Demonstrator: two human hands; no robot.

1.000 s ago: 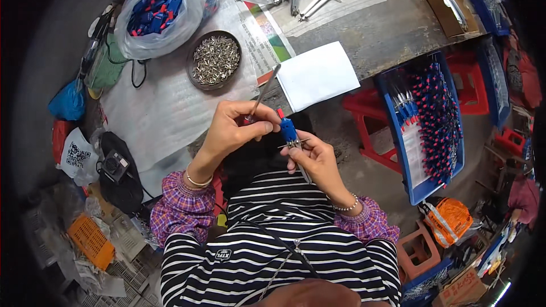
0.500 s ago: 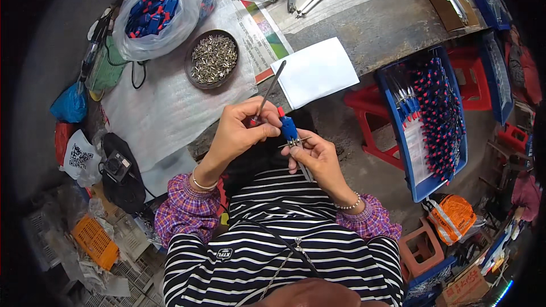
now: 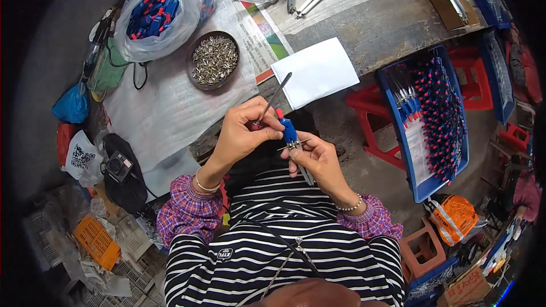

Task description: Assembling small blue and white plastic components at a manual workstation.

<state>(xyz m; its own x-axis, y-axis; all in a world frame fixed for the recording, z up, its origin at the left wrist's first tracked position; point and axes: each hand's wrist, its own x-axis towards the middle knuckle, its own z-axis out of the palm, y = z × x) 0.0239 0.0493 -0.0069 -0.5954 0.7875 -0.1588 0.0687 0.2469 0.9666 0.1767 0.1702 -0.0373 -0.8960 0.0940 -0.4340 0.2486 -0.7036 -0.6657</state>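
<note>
Now pinching a tool (image 3: 292,138) by the metal beside its blue handle (image 3: 289,129), between the fingers (image 3: 303,157) of the right hand (image 3: 320,162); gripping a screwdriver (image 3: 274,98) in the left hand (image 3: 240,131), perhaps touching that handle.

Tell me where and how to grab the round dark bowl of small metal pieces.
Probably opposite sides of its raised rim, from the near side: the translucent plastic bag crowds its far left. The bowl stands upright, holding loose pieces, so keep it level.
</note>
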